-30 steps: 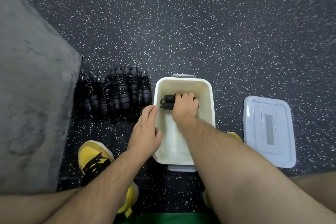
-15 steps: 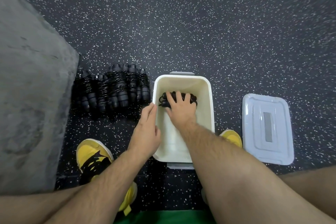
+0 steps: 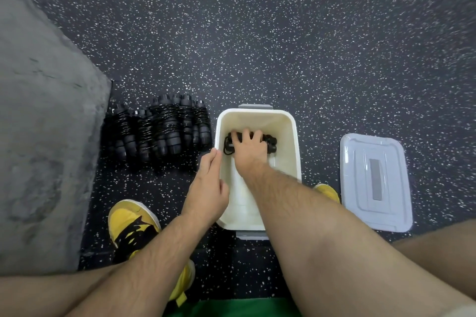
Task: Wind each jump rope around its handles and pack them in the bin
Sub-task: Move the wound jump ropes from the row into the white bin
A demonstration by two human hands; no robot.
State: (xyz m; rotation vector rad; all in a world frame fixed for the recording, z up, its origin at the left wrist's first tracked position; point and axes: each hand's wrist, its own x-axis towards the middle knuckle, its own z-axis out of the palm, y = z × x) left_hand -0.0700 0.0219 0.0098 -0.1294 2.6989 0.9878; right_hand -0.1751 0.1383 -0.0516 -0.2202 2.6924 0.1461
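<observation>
A white plastic bin [image 3: 294,136] stands on the speckled floor in front of me. Inside it, near the far end, lies one black jump rope [image 3: 271,143] wound around its handles. My right hand [image 3: 248,153] reaches into the bin and rests on top of that bundle with its fingers spread over it. My left hand [image 3: 206,188] lies flat, fingers straight, against the bin's left rim. Several more wound black jump ropes [image 3: 164,131] lie side by side on the floor just left of the bin.
The bin's pale grey lid [image 3: 374,183] lies flat on the floor to the right. A large grey block [image 3: 46,136] fills the left side. My yellow shoes [image 3: 131,226] flank the bin's near end. Dark speckled floor stretches beyond.
My right hand went from a curled grip on the rope bundle to spread fingers lying over it, and the bundle settled at the far end of the bin. My left hand stayed on the rim.
</observation>
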